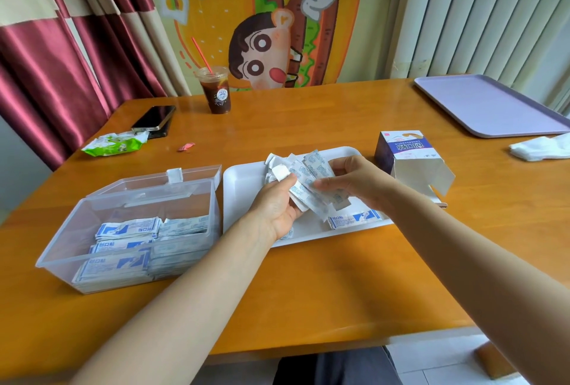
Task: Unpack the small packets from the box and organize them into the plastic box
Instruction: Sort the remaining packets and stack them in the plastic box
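While both hands are working above white tray (243,177), left hand (277,208) is gripping fanned bundle of small packets (308,168), thumb pressing on top. Right hand (354,181) is pinching same bundle from opposite side. Loose packet (354,219) is lying on tray beneath hands. Clear plastic box (61,245), lid tipped back, is sitting just left of tray, holding stacked packets (123,245) in rows. Cardboard box (407,153) is standing just right of tray, flaps hanging open. Cup (217,91) and phone (154,119) are resting at far side of table (308,292).
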Action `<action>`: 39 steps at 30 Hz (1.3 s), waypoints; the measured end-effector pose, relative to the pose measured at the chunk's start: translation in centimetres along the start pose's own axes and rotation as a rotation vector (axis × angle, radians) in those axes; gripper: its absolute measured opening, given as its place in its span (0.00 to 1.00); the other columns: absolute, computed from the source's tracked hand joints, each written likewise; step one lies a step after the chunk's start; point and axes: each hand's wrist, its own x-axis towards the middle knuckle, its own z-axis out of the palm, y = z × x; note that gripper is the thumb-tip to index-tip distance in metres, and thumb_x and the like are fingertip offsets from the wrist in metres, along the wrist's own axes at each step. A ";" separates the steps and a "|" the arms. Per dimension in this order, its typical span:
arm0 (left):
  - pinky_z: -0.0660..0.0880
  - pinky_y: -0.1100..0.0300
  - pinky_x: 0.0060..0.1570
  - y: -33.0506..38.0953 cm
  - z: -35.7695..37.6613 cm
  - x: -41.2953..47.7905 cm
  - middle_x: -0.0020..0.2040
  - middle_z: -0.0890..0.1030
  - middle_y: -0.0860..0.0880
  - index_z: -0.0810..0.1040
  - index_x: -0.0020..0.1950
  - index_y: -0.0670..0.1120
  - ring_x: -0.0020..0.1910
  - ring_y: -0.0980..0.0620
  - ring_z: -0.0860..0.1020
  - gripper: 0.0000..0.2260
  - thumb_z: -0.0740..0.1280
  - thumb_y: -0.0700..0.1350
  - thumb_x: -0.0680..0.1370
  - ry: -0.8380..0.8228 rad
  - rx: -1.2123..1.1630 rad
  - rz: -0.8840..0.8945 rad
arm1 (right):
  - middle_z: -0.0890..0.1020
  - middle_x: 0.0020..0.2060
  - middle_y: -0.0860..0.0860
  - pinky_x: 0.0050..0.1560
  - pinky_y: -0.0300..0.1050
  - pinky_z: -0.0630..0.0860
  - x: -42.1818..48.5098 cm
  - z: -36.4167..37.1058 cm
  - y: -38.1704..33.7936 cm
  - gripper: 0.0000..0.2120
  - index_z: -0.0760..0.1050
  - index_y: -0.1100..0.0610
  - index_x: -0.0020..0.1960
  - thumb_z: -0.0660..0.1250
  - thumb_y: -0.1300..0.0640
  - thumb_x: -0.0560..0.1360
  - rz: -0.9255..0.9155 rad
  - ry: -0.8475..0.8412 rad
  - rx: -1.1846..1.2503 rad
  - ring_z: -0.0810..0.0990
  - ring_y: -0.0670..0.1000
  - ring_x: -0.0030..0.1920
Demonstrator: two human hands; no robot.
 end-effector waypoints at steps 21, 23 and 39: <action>0.78 0.53 0.40 0.1 0.4 -0.2 0.44 0.81 0.45 0.75 0.57 0.43 0.42 0.49 0.80 0.07 0.59 0.39 0.82 0.184 0.198 0.053 | 0.82 0.52 0.63 0.59 0.56 0.76 -0.9 -0.6 -0.1 0.12 0.80 0.65 0.54 0.71 0.66 0.71 0.025 0.060 0.123 0.81 0.60 0.49; 0.78 0.53 0.40 0.1 0.4 -0.3 0.43 0.81 0.45 0.75 0.57 0.43 0.41 0.49 0.80 0.07 0.60 0.39 0.82 0.185 0.217 0.057 | 0.83 0.51 0.62 0.57 0.55 0.77 -1.0 -0.5 -0.2 0.13 0.80 0.65 0.54 0.73 0.66 0.70 0.024 0.067 0.084 0.81 0.59 0.49; 0.79 0.59 0.36 -0.1 0.6 -0.8 0.41 0.82 0.46 0.78 0.53 0.44 0.38 0.50 0.81 0.07 0.60 0.39 0.81 0.161 0.217 0.107 | 0.79 0.28 0.53 0.29 0.39 0.64 -0.8 2.8 -0.9 0.06 0.81 0.58 0.34 0.75 0.57 0.67 -0.193 0.216 -0.391 0.72 0.49 0.28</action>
